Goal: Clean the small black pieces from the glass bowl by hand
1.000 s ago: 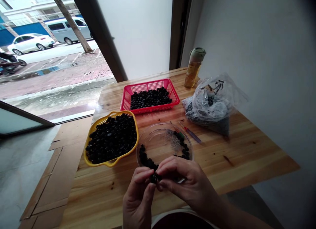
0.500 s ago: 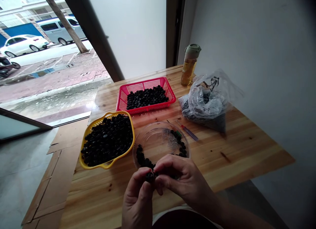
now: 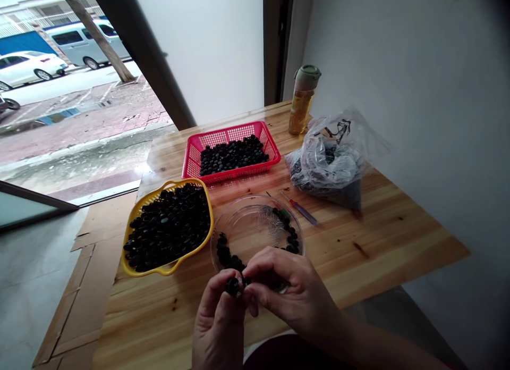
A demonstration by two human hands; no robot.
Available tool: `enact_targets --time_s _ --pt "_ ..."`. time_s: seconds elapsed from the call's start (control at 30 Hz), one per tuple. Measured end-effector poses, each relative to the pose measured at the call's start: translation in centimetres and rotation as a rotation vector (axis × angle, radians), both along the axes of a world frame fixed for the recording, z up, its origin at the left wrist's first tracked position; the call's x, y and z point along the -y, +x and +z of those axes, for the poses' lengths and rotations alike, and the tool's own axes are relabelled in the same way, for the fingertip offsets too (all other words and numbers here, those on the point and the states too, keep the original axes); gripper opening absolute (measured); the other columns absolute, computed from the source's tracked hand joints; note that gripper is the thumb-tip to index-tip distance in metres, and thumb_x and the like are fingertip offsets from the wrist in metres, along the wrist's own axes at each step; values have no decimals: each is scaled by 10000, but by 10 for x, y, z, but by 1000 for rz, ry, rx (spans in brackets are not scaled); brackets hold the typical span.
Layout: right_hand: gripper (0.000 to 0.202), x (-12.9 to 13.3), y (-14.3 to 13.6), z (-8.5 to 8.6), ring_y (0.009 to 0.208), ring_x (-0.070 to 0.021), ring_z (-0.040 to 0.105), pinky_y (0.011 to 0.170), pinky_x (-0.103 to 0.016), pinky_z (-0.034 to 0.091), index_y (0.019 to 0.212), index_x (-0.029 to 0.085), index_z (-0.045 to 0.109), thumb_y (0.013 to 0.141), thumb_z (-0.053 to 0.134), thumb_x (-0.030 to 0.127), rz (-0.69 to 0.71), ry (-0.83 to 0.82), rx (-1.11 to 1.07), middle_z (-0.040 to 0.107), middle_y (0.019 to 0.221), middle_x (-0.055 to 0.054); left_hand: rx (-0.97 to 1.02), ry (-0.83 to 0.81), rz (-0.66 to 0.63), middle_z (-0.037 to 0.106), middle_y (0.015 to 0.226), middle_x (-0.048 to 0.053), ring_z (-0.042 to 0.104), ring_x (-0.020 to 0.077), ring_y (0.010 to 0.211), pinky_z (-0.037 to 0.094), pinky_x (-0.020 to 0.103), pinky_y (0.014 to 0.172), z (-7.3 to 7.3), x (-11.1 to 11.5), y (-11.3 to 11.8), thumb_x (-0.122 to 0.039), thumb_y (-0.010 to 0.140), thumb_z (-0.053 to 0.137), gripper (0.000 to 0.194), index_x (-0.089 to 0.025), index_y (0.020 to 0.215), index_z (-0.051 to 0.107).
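Observation:
My left hand (image 3: pixel 221 309) pinches a small round black part (image 3: pixel 232 286) between thumb and fingers. Close against it, my right hand (image 3: pixel 285 287) has its thumb and fingertips pressed together at the part's right side; a small dark piece shows at those fingertips, too small to name. Both hands are over the near edge of a clear round tray (image 3: pixel 215 253), which holds black pieces along its sides and thin metal pins (image 3: pixel 273 221). A yellow basket (image 3: pixel 211 221) full of black round parts stands to the left.
Behind the tray is a red basket (image 3: pixel 274 149) of black pieces. A screwdriver (image 3: pixel 303 211) lies to the tray's right, near a clear plastic bag (image 3: pixel 330 168) with dark contents. A bottle (image 3: pixel 302 101) stands at the back of the wooden table (image 3: pixel 382 242).
The view has shifted slightly, so things sit a little further left. The black part in my left hand has turned, and its round face now shows more.

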State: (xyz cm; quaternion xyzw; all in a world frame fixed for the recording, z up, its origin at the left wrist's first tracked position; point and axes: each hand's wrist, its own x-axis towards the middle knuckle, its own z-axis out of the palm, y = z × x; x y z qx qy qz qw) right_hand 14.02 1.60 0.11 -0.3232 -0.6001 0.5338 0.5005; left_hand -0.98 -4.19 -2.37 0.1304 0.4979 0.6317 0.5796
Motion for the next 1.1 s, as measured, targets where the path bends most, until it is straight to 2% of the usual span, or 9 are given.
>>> enact_targets --time_s 0.1,0.27,0.33,0.67,0.77,0.93,1.1 --pt "97 0 0 1 746 -139 708 692 -197 568 963 133 770 873 771 97 -50 102 60 745 855 -55 -8 -18 5 816 828 36 713 157 646 621 265 662 -1 0 -2 -395 687 970 285 -250 908 863" --pt "159 0 -1 3 803 -139 703 736 -188 565 1030 115 759 881 763 60 -55 220 79 754 932 -83 -6 -54 54 836 962 23 771 194 847 639 241 748 -5 1 -6 -364 614 1011 339 -265 903 866" --pt "175 1 -2 2 804 -137 698 740 -189 568 1045 123 752 884 758 54 -50 234 85 750 946 -79 -3 -61 57 840 964 17 777 191 860 642 227 754 -5 1 -6 -358 601 1018 351 -268 904 867" --pt "155 2 0 3 821 -147 702 739 -191 571 1041 100 762 893 755 56 -26 225 93 745 955 -100 -64 -42 49 826 981 30 776 199 860 651 246 770 -8 4 -7 -352 623 1007 341 -274 925 869" --pt "129 0 1 2 820 -153 708 747 -207 576 1027 121 772 900 772 96 1 189 75 748 940 -86 -128 2 31 804 993 24 760 178 815 643 233 745 -10 4 -7 -351 667 984 310 -275 943 866" --pt "102 -2 3 0 716 -135 705 671 -201 570 990 165 771 894 799 148 22 72 38 746 858 -38 -201 126 7 777 969 18 729 155 747 633 239 730 -7 2 -1 -370 740 937 206 -290 917 869" --pt "96 -2 6 3 782 -146 729 716 -200 587 996 178 793 902 805 163 2 185 65 750 872 -53 -246 189 -13 762 925 26 711 155 716 620 240 710 -3 -2 1 -379 753 925 169 -294 892 878"
